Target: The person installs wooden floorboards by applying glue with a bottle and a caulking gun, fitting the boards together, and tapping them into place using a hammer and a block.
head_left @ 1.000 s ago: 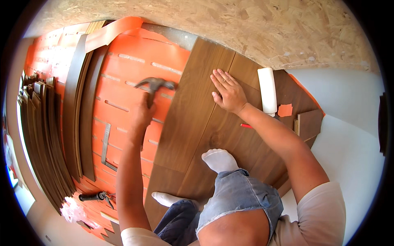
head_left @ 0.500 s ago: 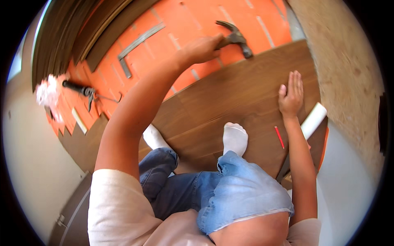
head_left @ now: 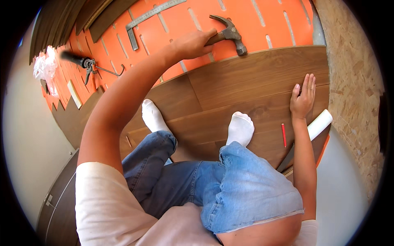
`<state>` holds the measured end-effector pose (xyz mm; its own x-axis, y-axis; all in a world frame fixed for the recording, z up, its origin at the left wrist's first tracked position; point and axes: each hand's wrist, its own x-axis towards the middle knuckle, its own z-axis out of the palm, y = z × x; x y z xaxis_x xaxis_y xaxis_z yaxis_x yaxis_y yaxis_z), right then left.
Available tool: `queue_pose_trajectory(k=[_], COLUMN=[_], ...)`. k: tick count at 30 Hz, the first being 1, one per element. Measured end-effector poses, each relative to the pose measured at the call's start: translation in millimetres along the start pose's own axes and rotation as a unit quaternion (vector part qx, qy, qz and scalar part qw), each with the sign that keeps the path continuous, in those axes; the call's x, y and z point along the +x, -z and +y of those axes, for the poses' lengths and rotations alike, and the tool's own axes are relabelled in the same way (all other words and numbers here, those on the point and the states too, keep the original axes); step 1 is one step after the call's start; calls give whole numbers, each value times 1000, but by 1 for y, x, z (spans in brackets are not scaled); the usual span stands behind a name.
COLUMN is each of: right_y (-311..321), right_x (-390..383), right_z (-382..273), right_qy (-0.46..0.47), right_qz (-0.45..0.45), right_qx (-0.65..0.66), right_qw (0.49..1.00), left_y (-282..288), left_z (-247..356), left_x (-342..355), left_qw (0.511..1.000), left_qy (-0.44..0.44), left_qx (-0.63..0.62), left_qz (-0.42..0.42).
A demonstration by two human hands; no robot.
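My left hand [head_left: 193, 45] is closed around the handle of a claw hammer [head_left: 232, 33], held over the far edge of the brown floor plank [head_left: 250, 76]. The hammer's striking face points down near that edge; whether it touches I cannot tell. Orange underlayment [head_left: 180, 26] with slots lies beyond the plank. My right hand [head_left: 303, 97] rests flat on the boards near their right end, fingers stretched out and together. A red pencil [head_left: 283, 135] lies to the left of my right forearm, and a white roll [head_left: 320, 124] sits beside that forearm, partly hidden.
A metal carpenter's square [head_left: 156, 13] lies on the underlayment. At the left are a caulking gun [head_left: 88, 63], crumpled clear plastic [head_left: 45, 67] and a pale strip [head_left: 74, 94]. Stacked planks [head_left: 57, 24] stand at the far left. Bare chipboard [head_left: 353, 90] borders the right side.
My view has shifted, and the hammer in my left hand has moved somewhat left along the plank's far edge. My right hand stays flat on the boards.
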<state>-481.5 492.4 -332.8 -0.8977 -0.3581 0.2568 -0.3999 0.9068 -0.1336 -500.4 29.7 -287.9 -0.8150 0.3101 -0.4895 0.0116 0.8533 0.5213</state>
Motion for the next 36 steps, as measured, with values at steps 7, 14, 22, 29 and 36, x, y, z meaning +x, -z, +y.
queue_pose_trajectory(k=[7,14,22,29,36], right_y=[0,2,5,10,13], right_x=[0,-1,2,-4,3], right_z=[-1,-2,-4,-3,-8], right_qy=[-5,-26,-52,-74,-92], right_qz=[-3,-5,2,1,12], right_qx=[1,3,27,38,61], right_qw=[1000,1000,998,997,994], left_y=[6,7,30,15,17], left_z=[-11,14,71,97,109], left_x=[9,17,76,112,139], left_qw=[998,1000,981,999,994], left_qy=[-1,-5,139,-37,20], left_qx=[-53,-6,-131,-18,-87], left_qz=[16,5,44,19,62])
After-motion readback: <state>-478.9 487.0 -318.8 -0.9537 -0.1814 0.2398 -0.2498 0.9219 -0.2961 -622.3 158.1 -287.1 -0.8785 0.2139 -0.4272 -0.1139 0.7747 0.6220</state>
